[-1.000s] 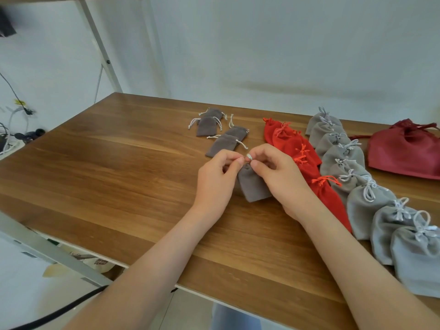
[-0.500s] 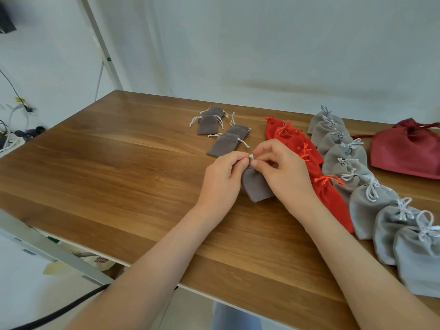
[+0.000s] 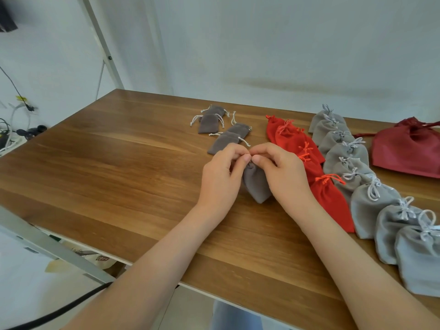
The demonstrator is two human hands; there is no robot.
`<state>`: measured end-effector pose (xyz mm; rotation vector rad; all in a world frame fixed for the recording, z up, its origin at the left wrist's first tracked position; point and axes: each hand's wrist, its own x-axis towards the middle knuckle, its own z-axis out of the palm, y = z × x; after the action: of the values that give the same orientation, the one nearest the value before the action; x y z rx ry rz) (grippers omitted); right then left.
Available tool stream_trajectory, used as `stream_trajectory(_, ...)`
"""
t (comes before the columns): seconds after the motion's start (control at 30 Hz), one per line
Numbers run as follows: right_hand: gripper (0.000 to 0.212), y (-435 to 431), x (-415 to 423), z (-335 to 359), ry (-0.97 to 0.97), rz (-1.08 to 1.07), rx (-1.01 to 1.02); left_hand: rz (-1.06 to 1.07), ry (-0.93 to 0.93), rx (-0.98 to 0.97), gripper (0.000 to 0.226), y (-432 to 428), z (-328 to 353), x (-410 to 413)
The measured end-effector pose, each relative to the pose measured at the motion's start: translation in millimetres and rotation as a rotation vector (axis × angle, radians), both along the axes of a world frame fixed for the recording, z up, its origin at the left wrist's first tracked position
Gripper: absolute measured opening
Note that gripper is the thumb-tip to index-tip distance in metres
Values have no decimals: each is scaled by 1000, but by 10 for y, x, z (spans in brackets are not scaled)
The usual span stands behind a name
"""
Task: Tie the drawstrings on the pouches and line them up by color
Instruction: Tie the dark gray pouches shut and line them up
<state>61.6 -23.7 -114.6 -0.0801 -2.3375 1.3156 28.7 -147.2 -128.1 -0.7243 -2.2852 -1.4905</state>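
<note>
A small dark grey pouch (image 3: 256, 184) lies on the wooden table (image 3: 107, 167) between my hands. My left hand (image 3: 220, 177) and my right hand (image 3: 283, 173) meet at its neck, fingertips pinching its drawstring, which is hidden under the fingers. Several more dark grey pouches (image 3: 225, 141) with loose white strings lie behind. A row of red pouches (image 3: 292, 139) with tied orange strings runs to the right. Beside it lies a row of light grey pouches (image 3: 371, 203) with tied bows.
A large dark red bag (image 3: 409, 148) lies at the far right of the table. A metal frame post (image 3: 102, 44) rises at the back left corner. Cables (image 3: 9, 136) sit on the floor to the left. The table's front edge runs below my forearms.
My fingertips have closed tighter together at the pouch neck, covering the white string end that showed earlier. The pouch stays in the same place.
</note>
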Motion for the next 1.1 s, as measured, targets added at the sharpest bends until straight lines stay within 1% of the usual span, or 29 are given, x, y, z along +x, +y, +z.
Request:
stream_trajectory(0.13, 18, 8, 12, 30, -107, -6, -151, -9, 35, -41, 6, -2, -5, -4)
stream_trajectory(0.23, 13, 21, 27, 55, -198, 22, -276, -10, 54, -61, 6, 1, -9, -10)
stream_trajectory(0.3, 10, 33, 24, 64, -206, 26, -294, -15, 39, -52, 6, 2, -3, -7)
stream_trajectory(0.4, 8, 21, 10, 49, -110, -9, -179, -41, -45, 6, 6, -4, 11, -2)
stream_trajectory(0.53, 10, -29, 6, 15, 63, -45, 79, -106, -299, 157, 9, -4, 10, -44)
stream_trajectory(0.57, 10, -23, 2, 9, 92, -46, 136, -136, -348, 167, 10, -2, 1, -61)
stream_trajectory(0.63, 10, 10, -4, 0, 129, -37, 229, -188, -387, 146, 11, 2, -19, -77)
stream_trajectory(0.7, 10, 39, -8, -2, 120, -29, 246, -206, -382, 98, 11, 3, -34, -77)
stream_trajectory(0.8, 11, 43, 0, 8, 34, -34, 109, -164, -325, 22, 9, 3, -28, -50)
stream_trajectory(0.93, 9, 54, -25, 15, -110, -15, -21, -96, -269, 78, 4, 1, 8, -17)
stream_trajectory(1.0, 11, 50, -12, 28, -185, 29, -124, -87, -244, 91, 4, -3, 17, 1)
stream_trajectory(1.1, 12, 46, 27, 69, -248, 94, -284, -80, -201, 104, 7, -17, 18, 11)
